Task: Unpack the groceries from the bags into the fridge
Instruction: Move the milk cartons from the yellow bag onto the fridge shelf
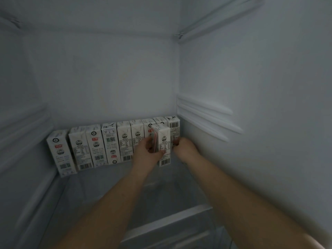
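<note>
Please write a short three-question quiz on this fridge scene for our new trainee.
1. True or false: the row of cartons stands along the fridge's back wall.
2. Which hand grips the carton in front of the row? A left hand; B right hand; C neither.
3. Fill in: the row's right end meets the fridge's ____ side wall.

Key: 1 true; 2 A; 3 right.
</note>
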The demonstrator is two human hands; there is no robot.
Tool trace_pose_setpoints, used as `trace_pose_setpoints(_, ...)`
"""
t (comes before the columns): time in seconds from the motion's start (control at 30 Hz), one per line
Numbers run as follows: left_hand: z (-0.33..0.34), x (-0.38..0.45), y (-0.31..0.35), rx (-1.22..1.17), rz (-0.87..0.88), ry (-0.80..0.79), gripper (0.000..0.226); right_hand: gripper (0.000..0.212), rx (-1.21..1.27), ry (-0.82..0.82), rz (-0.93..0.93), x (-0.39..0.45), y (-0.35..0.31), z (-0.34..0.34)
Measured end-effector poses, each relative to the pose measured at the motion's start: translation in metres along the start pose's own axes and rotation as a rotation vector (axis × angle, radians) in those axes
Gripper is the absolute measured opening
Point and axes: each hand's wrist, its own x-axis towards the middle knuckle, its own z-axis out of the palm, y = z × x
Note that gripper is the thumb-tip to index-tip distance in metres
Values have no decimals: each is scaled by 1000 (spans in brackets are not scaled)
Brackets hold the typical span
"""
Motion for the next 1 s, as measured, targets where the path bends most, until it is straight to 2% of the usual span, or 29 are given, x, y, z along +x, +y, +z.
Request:
trace_pose_setpoints(0.27,5,-7,6,39,46,35,63,26,67,7,-41,-13,1,-6)
trace_pose_setpoints(0.5,11,-9,10,43,57,23,59,28,473,122,-58,-43,-6,-7)
trace_pose_setpoints(0.77,32,-15,14,-33,37,-26,47,40,513,235,-116,-55,-5,-10)
trace_pose_setpoints(1.0,47,-9,9,-53,32,-19,45,36,481,337,-86,-53,-5,-13)
